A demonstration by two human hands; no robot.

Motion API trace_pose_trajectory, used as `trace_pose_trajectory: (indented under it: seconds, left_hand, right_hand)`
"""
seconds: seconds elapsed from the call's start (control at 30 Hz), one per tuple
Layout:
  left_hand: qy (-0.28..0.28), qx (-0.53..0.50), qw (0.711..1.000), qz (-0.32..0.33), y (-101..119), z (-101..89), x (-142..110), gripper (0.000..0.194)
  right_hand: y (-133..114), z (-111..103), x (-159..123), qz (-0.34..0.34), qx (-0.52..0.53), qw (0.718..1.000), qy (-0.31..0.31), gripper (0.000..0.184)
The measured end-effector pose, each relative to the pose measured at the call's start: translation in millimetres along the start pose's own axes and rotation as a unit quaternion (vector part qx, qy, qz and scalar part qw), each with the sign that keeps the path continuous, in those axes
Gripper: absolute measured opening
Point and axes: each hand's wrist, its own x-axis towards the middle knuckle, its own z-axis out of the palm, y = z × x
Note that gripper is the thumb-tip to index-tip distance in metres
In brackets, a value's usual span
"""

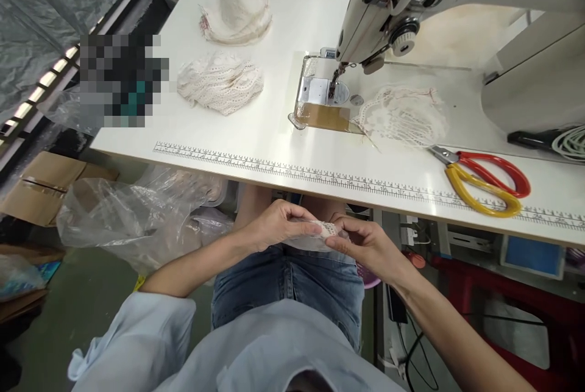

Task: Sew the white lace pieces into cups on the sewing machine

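Observation:
Over my lap, just below the table edge, a small piece of cream eyelet lace (327, 230) is stretched between my hands. My left hand (286, 224) pinches its left end between thumb and fingers. At the other end, my right hand (361, 238) grips the lace with thumb and forefinger. Sheer pale cloth hangs under it, partly hidden by the hands. On the table above stand a white cloth cap shape (244, 8), a gathered bundle of lace (220, 84) and another lace piece (402, 116) right of the needle.
A sewing machine (375, 20) stands at the right, its presser foot over the metal plate. Scissors with red and yellow handles (487, 181) lie across the printed ruler (292, 171) near the table's front edge. Clear plastic bags (137, 215) and a cardboard box (43, 188) sit at lower left.

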Motion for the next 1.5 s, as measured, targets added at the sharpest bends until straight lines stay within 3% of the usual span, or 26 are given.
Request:
trace_pose_trajectory:
  seconds: [0.13,0.27,0.4,0.5,0.57,0.63,0.73,0.8,0.87,1.13,1.33,1.43,1.5]
  left_hand:
    - [-0.022,0.015,0.999,0.038,30.0,-4.0,-15.5,0.021]
    - [-0.041,0.104,0.987,0.118,97.0,-21.7,-13.7,0.020]
    - [-0.051,0.214,0.966,0.138,166.9,-51.9,37.4,0.018]
    - [-0.035,0.280,0.954,0.102,192.1,-69.4,89.5,0.013]
    - [-0.031,0.329,0.940,0.089,195.1,-73.8,116.5,0.014]
    - [-0.047,0.370,0.923,0.096,193.4,-73.0,133.9,0.017]
    - [-0.072,0.414,0.899,0.127,191.3,-68.6,146.8,0.017]
    - [-0.068,0.435,0.887,0.143,191.2,-66.9,151.4,0.016]
    - [-0.063,0.451,0.877,0.152,190.8,-66.5,154.6,0.014]
    - [-0.039,0.515,0.839,0.174,192.2,-67.9,154.3,0.009]
    - [0.106,0.550,0.808,0.183,194.8,-71.3,153.4,0.018]
    - [0.200,0.568,0.753,0.266,186.3,-68.9,142.0,0.020]
    - [0.193,0.614,0.692,0.327,174.9,-64.9,130.9,0.024]
  right_hand:
    - [-23.0,0.2,4.3,-0.019,0.032,0.999,-0.016,0.029]
    - [-63.1,-4.0,29.9,-0.064,0.049,0.996,-0.031,0.038]
    - [-85.9,-28.0,66.8,-0.077,-0.064,0.995,0.016,0.050]
    - [-84.8,-56.7,81.0,-0.065,-0.253,0.964,0.045,0.048]
    - [-82.3,-74.9,83.4,-0.117,-0.384,0.907,0.125,0.036]
    - [-81.7,-89.0,85.7,-0.209,-0.477,0.833,0.186,0.023]
    - [-80.9,-102.0,95.7,-0.327,-0.570,0.738,0.152,0.033]
    - [-77.2,-107.2,104.7,-0.358,-0.607,0.698,0.127,0.037]
    - [-71.2,-110.9,111.7,-0.354,-0.623,0.687,0.120,0.035]
    - [-60.6,-113.3,114.0,-0.326,-0.632,0.695,0.103,0.036]
    - [-62.8,-110.1,112.9,-0.309,-0.644,0.693,0.099,0.040]
    - [-63.7,-107.9,113.3,-0.310,-0.648,0.688,0.102,0.041]
    - [-64.4,-106.1,114.0,-0.310,-0.648,0.688,0.104,0.040]
